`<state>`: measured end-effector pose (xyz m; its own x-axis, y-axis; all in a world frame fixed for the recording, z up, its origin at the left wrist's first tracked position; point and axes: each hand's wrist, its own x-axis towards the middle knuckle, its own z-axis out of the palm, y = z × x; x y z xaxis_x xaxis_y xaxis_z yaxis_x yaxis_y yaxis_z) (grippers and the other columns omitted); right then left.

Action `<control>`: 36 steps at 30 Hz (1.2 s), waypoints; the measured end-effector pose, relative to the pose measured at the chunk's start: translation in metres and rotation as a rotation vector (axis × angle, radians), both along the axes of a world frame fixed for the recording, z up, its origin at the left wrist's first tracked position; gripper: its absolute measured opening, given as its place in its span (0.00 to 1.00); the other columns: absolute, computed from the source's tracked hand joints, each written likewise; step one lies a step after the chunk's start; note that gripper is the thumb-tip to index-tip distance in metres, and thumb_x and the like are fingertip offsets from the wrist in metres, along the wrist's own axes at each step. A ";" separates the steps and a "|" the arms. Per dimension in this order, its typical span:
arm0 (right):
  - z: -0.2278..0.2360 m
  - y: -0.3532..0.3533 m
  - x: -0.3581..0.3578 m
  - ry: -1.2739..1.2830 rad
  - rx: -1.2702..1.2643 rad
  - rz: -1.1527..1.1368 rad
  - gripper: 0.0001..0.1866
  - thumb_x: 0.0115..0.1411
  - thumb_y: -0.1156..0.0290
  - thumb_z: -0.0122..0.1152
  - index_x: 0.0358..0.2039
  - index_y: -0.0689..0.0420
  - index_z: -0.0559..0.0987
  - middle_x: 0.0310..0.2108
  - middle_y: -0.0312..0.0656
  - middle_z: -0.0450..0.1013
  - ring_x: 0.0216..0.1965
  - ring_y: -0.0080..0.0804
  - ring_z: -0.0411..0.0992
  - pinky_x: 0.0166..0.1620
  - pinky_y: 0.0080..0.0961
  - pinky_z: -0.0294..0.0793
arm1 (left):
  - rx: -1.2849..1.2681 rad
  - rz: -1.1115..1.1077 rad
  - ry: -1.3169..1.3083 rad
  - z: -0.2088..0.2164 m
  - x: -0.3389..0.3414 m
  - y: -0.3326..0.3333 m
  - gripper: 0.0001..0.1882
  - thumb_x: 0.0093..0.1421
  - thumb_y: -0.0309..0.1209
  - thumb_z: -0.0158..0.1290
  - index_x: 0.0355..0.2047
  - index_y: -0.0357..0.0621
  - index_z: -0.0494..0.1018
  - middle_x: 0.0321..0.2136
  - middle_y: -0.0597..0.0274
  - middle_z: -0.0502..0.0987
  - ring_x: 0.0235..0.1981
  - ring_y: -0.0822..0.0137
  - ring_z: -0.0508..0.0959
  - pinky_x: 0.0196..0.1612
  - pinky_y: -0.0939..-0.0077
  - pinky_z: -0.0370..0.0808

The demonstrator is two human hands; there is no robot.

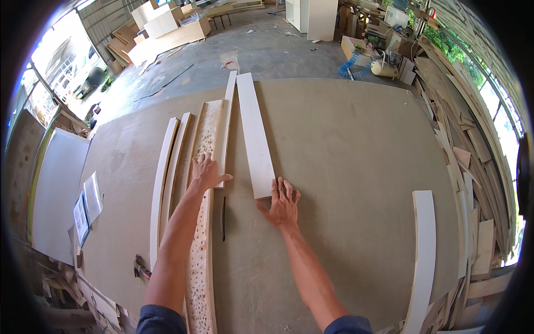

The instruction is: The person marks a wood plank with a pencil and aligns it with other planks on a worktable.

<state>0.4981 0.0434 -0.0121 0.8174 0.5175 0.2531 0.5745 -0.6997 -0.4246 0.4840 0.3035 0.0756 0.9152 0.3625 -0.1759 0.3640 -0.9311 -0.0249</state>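
My left hand (207, 172) lies flat, fingers apart, on the near end of a narrow white strip (227, 119) and the speckled chipboard piece (201, 250) beside it. My right hand (282, 203) rests palm down at the near end of a wide white board (255, 131), fingertips touching its edge. Both boards run away from me across a large grey-brown worktable (345, 156). A dark pencil-like tool (223, 218) lies on the table between my hands.
Two thin white strips (165, 178) lie left of my left arm. A curved white board (423, 250) sits at the right. A hammer (141, 268) and papers (88, 207) lie near the left edge. Offcuts (473, 167) pile along the right side.
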 end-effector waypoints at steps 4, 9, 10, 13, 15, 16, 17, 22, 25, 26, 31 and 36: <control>-0.001 0.000 0.002 0.019 -0.022 -0.001 0.47 0.56 0.36 0.49 0.63 0.64 0.60 0.65 0.48 0.56 0.66 0.38 0.47 0.64 0.51 0.43 | 0.136 0.045 -0.009 -0.011 0.019 -0.008 0.26 0.45 0.49 0.65 0.35 0.38 0.80 0.56 0.45 0.65 0.61 0.50 0.62 0.60 0.46 0.60; -0.001 -0.002 0.003 0.003 -0.012 -0.004 0.45 0.58 0.39 0.49 0.63 0.63 0.61 0.64 0.48 0.57 0.66 0.38 0.48 0.63 0.51 0.45 | 0.175 0.078 0.063 -0.022 0.037 -0.018 0.14 0.52 0.34 0.59 0.38 0.42 0.80 0.53 0.49 0.66 0.60 0.51 0.60 0.56 0.43 0.64; -0.001 -0.002 0.002 0.004 -0.022 0.002 0.44 0.58 0.40 0.49 0.63 0.63 0.61 0.64 0.48 0.57 0.66 0.38 0.48 0.63 0.51 0.45 | 0.147 0.126 0.020 -0.028 0.039 -0.017 0.16 0.52 0.30 0.57 0.40 0.37 0.77 0.52 0.47 0.67 0.59 0.50 0.63 0.54 0.44 0.66; 0.000 0.002 -0.002 -0.011 -0.020 0.005 0.43 0.58 0.41 0.50 0.63 0.63 0.61 0.64 0.48 0.58 0.65 0.38 0.48 0.63 0.50 0.46 | 0.090 0.227 -0.066 -0.033 0.041 -0.011 0.18 0.52 0.23 0.53 0.44 0.28 0.73 0.48 0.41 0.68 0.56 0.47 0.67 0.50 0.48 0.71; -0.002 0.000 0.001 -0.007 -0.032 0.000 0.43 0.58 0.41 0.50 0.63 0.62 0.60 0.64 0.48 0.57 0.66 0.39 0.48 0.63 0.50 0.45 | -0.173 0.341 -0.320 -0.015 0.043 -0.006 0.26 0.52 0.23 0.51 0.51 0.21 0.63 0.47 0.34 0.68 0.51 0.43 0.72 0.51 0.54 0.71; -0.003 -0.002 0.003 -0.013 -0.042 -0.009 0.43 0.58 0.41 0.50 0.63 0.62 0.60 0.64 0.48 0.57 0.66 0.39 0.48 0.63 0.50 0.45 | -0.168 0.349 -0.314 -0.004 0.042 -0.002 0.26 0.52 0.23 0.51 0.51 0.21 0.63 0.47 0.34 0.68 0.51 0.43 0.72 0.51 0.54 0.71; -0.003 -0.004 0.004 -0.009 -0.031 -0.002 0.43 0.58 0.41 0.50 0.63 0.62 0.60 0.64 0.48 0.57 0.66 0.39 0.48 0.63 0.50 0.45 | -0.225 0.392 -0.341 0.013 0.043 0.003 0.27 0.51 0.24 0.51 0.52 0.21 0.62 0.47 0.32 0.69 0.50 0.42 0.73 0.53 0.56 0.71; 0.001 -0.002 0.003 0.041 -0.042 -0.010 0.44 0.57 0.41 0.51 0.63 0.61 0.60 0.65 0.48 0.56 0.66 0.38 0.47 0.64 0.51 0.44 | -0.632 0.595 -0.205 0.061 0.011 0.050 0.32 0.50 0.27 0.48 0.57 0.29 0.60 0.42 0.38 0.73 0.48 0.47 0.74 0.56 0.63 0.69; 0.003 0.002 0.000 0.035 -0.023 -0.005 0.44 0.56 0.39 0.50 0.63 0.61 0.61 0.65 0.49 0.57 0.67 0.38 0.47 0.64 0.51 0.43 | -0.615 0.502 -0.433 0.073 -0.046 0.065 0.32 0.47 0.29 0.50 0.56 0.35 0.64 0.36 0.52 0.74 0.37 0.57 0.75 0.40 0.68 0.70; 0.003 0.001 0.001 0.037 -0.023 -0.003 0.44 0.56 0.39 0.50 0.63 0.61 0.61 0.65 0.49 0.57 0.67 0.38 0.47 0.64 0.51 0.43 | -0.614 0.504 -0.432 0.069 -0.063 0.073 0.32 0.47 0.29 0.50 0.56 0.35 0.64 0.36 0.52 0.74 0.37 0.57 0.75 0.40 0.68 0.70; 0.005 -0.001 0.000 0.005 -0.014 -0.003 0.45 0.55 0.38 0.50 0.63 0.63 0.61 0.64 0.49 0.57 0.66 0.38 0.48 0.64 0.52 0.44 | -0.389 0.574 -0.298 0.054 -0.156 0.106 0.36 0.49 0.27 0.49 0.62 0.37 0.60 0.41 0.41 0.74 0.45 0.48 0.74 0.48 0.60 0.71; 0.003 -0.001 0.002 -0.010 -0.017 0.001 0.47 0.54 0.38 0.51 0.63 0.63 0.61 0.64 0.49 0.58 0.66 0.39 0.49 0.63 0.53 0.45 | -0.088 0.601 -0.252 0.024 -0.243 0.094 0.38 0.50 0.25 0.51 0.64 0.39 0.55 0.51 0.38 0.66 0.55 0.42 0.64 0.59 0.57 0.63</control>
<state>0.5003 0.0428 -0.0093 0.8144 0.5225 0.2525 0.5793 -0.7065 -0.4066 0.2415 0.3972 0.0992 0.5753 0.8172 -0.0354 0.8058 -0.5588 0.1959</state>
